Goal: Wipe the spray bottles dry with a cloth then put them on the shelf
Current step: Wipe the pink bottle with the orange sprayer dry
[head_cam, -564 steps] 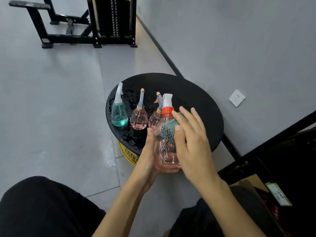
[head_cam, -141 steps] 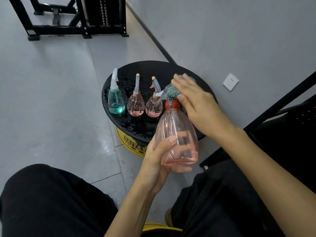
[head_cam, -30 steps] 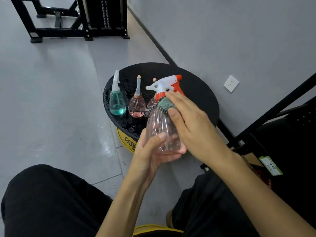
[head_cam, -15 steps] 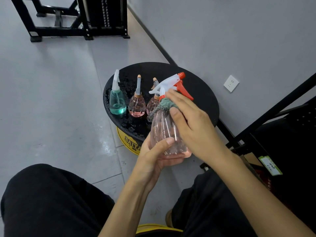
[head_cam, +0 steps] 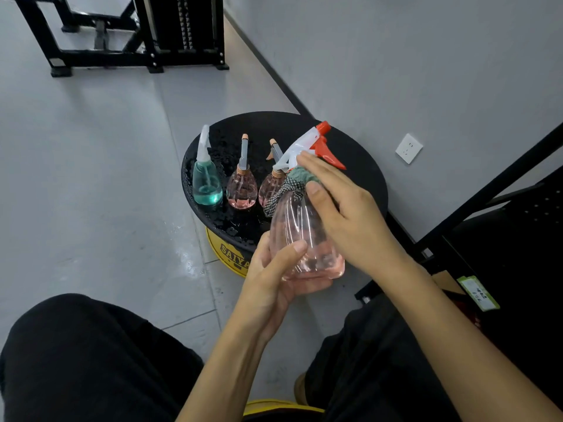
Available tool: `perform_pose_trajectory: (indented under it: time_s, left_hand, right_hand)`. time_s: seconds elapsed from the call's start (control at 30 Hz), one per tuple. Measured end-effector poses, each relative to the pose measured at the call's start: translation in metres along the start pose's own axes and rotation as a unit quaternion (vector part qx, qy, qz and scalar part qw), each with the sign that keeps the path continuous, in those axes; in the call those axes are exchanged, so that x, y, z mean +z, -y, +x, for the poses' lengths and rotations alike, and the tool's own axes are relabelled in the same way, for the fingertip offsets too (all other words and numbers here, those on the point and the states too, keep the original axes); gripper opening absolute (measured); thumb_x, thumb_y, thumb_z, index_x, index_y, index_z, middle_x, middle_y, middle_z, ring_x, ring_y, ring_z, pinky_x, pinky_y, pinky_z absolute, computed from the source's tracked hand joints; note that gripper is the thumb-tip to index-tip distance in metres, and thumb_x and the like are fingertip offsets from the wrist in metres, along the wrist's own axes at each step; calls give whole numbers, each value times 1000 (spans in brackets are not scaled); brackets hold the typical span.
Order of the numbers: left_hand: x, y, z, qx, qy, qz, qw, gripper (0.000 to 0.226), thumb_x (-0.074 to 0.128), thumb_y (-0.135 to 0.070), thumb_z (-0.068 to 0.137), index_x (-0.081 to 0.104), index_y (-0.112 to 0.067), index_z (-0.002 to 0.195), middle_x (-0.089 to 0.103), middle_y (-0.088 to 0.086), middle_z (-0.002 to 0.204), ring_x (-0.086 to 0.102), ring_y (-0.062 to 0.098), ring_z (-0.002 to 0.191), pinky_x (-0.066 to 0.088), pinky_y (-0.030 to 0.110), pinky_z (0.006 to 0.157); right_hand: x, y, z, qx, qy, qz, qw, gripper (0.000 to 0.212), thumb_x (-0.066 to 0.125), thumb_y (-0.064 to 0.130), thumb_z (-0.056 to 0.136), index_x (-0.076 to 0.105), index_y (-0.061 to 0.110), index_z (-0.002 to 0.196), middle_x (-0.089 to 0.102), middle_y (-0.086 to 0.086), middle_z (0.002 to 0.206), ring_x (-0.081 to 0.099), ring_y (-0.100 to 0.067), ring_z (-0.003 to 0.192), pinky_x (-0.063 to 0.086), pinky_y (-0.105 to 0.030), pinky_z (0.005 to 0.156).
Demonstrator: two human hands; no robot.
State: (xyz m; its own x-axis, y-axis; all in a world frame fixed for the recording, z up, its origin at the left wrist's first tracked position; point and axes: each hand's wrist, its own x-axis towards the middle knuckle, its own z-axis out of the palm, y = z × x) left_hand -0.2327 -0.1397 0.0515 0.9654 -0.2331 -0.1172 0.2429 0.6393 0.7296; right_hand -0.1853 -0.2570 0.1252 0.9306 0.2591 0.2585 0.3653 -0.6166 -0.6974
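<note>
My left hand [head_cam: 274, 278] cups the base of a large clear pink spray bottle [head_cam: 300, 236] with a white and orange trigger head, held tilted above the table's near edge. My right hand [head_cam: 341, 214] presses a green and checked cloth [head_cam: 292, 184] against the bottle's neck and shoulder. Three smaller bottles stand in a row on the wet round black table [head_cam: 359, 178]: a teal one [head_cam: 207, 184], a pink one [head_cam: 242, 187] and another pink one [head_cam: 271, 190], partly hidden by the cloth.
A black metal shelf frame [head_cam: 499, 190] stands at the right, against the grey wall with a white socket [head_cam: 408, 148]. Under the table is a yellow base [head_cam: 227, 257]. Black gym equipment [head_cam: 137, 35] stands at the far left. My dark-trousered knees fill the bottom.
The bottle has tilted a little so its trigger head points further up and right. My right hand with the cloth has slid slightly on the neck. The three small bottles have not moved.
</note>
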Motion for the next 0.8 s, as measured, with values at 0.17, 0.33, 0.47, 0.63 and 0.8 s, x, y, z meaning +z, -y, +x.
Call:
perform_pose_trajectory:
  time_s: [0.17, 0.33, 0.47, 0.63, 0.8]
  left_hand:
    - [-3, 0, 2, 8, -2, 3, 1000, 59, 67, -35, 73, 55, -12, 126, 73, 9, 96, 72, 23, 79, 58, 38, 61]
    - [-1, 0, 2, 3, -1, -8, 1000, 54, 66, -39, 70, 60, -17, 119, 72, 7, 91, 71, 19, 75, 57, 37, 58]
    - [5, 0, -2, -18, -8, -10, 1000, 59, 64, -35, 68, 57, -7, 119, 74, 9, 82, 72, 25, 66, 58, 33, 54]
    - [0, 1, 0, -7, -16, -31, 999, 32, 59, -34, 72, 72, -19, 97, 74, 7, 81, 72, 21, 68, 60, 40, 58]
    - [-1, -5, -2, 14, -15, -59, 998, 32, 60, -38, 71, 74, -23, 95, 74, 2, 87, 72, 15, 74, 57, 32, 54]
  right_hand:
    - [8, 10, -23, -23, 45, -16, 999, 48, 31, 37, 102, 37, 20, 146, 30, 11, 155, 16, 7, 142, 14, -16, 116]
    - [13, 14, -27, -28, 41, -74, 996, 48, 28, 36, 102, 36, 20, 147, 30, 12, 155, 11, 5, 143, 13, -20, 118]
    - [7, 7, -7, 9, 25, -66, 997, 44, 31, 31, 104, 37, 18, 146, 31, 9, 155, 18, 0, 144, 13, -15, 115]
    - [11, 11, -18, 12, 50, -3, 999, 49, 31, 39, 102, 32, 22, 149, 24, 16, 156, 14, 7, 142, 17, -27, 120]
    - [16, 19, -39, -29, 63, -31, 997, 48, 29, 34, 102, 30, 23, 149, 24, 17, 156, 9, 8, 143, 10, -14, 116]
